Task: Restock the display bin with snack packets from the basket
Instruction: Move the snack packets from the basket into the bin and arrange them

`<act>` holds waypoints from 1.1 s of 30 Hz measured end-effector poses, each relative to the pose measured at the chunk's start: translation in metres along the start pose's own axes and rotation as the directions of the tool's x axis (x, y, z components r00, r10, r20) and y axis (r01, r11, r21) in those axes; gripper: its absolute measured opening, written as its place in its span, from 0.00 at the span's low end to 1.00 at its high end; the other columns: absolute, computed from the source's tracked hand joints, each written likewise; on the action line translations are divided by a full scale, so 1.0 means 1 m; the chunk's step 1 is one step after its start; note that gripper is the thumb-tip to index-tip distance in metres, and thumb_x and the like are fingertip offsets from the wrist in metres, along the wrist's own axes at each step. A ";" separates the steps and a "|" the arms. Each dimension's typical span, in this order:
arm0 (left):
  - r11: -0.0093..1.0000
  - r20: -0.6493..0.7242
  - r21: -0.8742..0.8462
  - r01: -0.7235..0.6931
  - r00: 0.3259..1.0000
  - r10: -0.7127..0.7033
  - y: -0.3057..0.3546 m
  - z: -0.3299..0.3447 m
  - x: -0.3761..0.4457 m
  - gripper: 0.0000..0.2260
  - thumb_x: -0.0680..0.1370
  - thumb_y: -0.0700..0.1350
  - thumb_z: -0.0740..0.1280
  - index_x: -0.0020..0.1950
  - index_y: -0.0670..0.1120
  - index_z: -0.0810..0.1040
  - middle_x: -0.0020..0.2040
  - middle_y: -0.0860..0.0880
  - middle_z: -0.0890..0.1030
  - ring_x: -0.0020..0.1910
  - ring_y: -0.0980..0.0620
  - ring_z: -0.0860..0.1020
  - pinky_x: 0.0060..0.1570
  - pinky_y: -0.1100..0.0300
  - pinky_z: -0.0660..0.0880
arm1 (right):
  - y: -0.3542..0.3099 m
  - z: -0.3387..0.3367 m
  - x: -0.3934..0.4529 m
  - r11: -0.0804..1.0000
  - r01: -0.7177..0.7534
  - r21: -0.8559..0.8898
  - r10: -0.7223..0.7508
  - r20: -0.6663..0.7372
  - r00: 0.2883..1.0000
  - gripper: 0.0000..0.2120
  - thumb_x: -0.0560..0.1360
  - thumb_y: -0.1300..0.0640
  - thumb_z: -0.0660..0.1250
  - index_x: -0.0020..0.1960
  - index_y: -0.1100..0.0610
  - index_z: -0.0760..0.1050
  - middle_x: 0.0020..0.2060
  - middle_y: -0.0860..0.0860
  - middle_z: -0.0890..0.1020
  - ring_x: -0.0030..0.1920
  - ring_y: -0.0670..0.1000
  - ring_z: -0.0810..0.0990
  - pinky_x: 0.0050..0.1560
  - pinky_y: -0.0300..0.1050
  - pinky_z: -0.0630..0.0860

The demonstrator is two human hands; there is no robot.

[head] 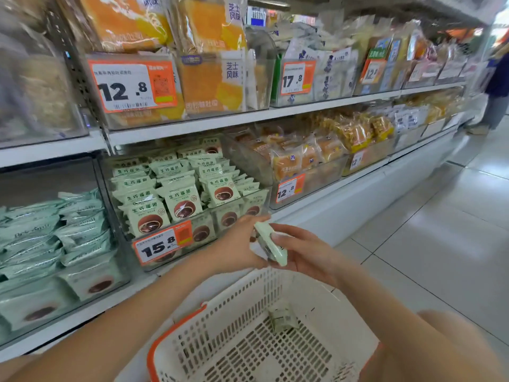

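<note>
Basically one view, head cam. Both hands meet over the basket (248,326), just in front of the display bin (192,216) on the lower shelf (358,183).

Right hand (300,252) holds a pale green snack packet (271,244) edge-on, fingers curled round its far side. Left hand (237,244) touches the packet's near side; fingers look mostly straight, thumb side hidden, so can't tell whether it pinches or just steadies.

Bin is already near full: same green packets stacked upright in rows behind an orange price tag (162,245). One more packet (282,318) lies on the basket floor, seemingly the last one.

Handling, my read: light, soft pillow-pack with a squashy cake inside. Film looks slick, crimped seams stiffer than the body. Best grip is a flat pinch across both broad faces, or at a seam edge; don't squeeze the middle. Should slot in upright at the front row; pressing hard would likely dent the contents or topple neighbours.
</note>
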State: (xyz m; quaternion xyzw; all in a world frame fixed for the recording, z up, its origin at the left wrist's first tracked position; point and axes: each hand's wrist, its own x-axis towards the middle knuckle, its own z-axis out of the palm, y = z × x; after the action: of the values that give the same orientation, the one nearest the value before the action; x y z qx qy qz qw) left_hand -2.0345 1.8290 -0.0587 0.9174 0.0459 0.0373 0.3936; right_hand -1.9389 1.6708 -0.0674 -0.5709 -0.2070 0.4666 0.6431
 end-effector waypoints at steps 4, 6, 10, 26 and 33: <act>0.937 0.098 -0.345 0.060 0.995 -0.028 0.016 -0.026 0.002 0.45 0.67 0.42 0.79 0.76 0.57 0.56 0.72 0.58 0.62 0.69 0.56 0.66 0.65 0.60 0.68 | -0.015 0.010 -0.004 0.764 0.244 -0.597 -0.426 -0.184 0.886 0.33 0.67 0.60 0.77 0.67 0.47 0.66 0.54 0.46 0.75 0.42 0.40 0.80 0.39 0.32 0.76; 0.976 -0.014 -0.209 -0.058 0.998 0.056 0.019 -0.035 0.005 0.46 0.66 0.39 0.79 0.76 0.56 0.56 0.72 0.56 0.62 0.63 0.55 0.73 0.60 0.59 0.75 | -0.019 0.011 -0.007 0.658 0.365 -0.659 -0.567 -0.115 0.815 0.38 0.65 0.62 0.78 0.64 0.39 0.62 0.54 0.40 0.74 0.42 0.38 0.79 0.37 0.32 0.75; 0.970 -0.126 0.154 -0.188 0.970 0.208 0.020 -0.043 0.007 0.40 0.65 0.45 0.80 0.73 0.52 0.64 0.64 0.55 0.65 0.50 0.63 0.73 0.52 0.64 0.76 | -0.024 0.014 -0.012 0.521 0.447 -0.727 -0.668 -0.022 0.743 0.45 0.65 0.62 0.78 0.68 0.34 0.57 0.55 0.31 0.71 0.47 0.40 0.78 0.43 0.33 0.76; 0.767 0.004 -0.604 0.216 0.963 -0.268 0.032 -0.021 0.002 0.16 0.75 0.41 0.71 0.62 0.44 0.73 0.53 0.46 0.83 0.48 0.49 0.83 0.49 0.51 0.80 | -0.006 0.034 -0.001 0.797 0.386 -0.466 -0.545 -0.276 0.792 0.26 0.65 0.61 0.78 0.58 0.47 0.71 0.51 0.48 0.77 0.44 0.44 0.81 0.39 0.33 0.77; 0.964 -0.226 -0.103 0.246 0.938 -0.263 0.024 -0.036 0.004 0.10 0.69 0.42 0.76 0.48 0.44 0.80 0.45 0.46 0.82 0.42 0.48 0.82 0.38 0.49 0.81 | -0.013 0.035 0.003 0.075 0.113 -0.991 -0.659 0.036 0.751 0.46 0.66 0.47 0.77 0.75 0.45 0.54 0.68 0.47 0.65 0.67 0.51 0.65 0.61 0.47 0.70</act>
State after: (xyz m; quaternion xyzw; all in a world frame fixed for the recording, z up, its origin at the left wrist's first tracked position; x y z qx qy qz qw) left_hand -2.0329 1.8385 -0.0166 0.8777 0.2096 0.0972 0.4199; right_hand -1.9604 1.6928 -0.0467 -0.8443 -0.4510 -0.1053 0.2694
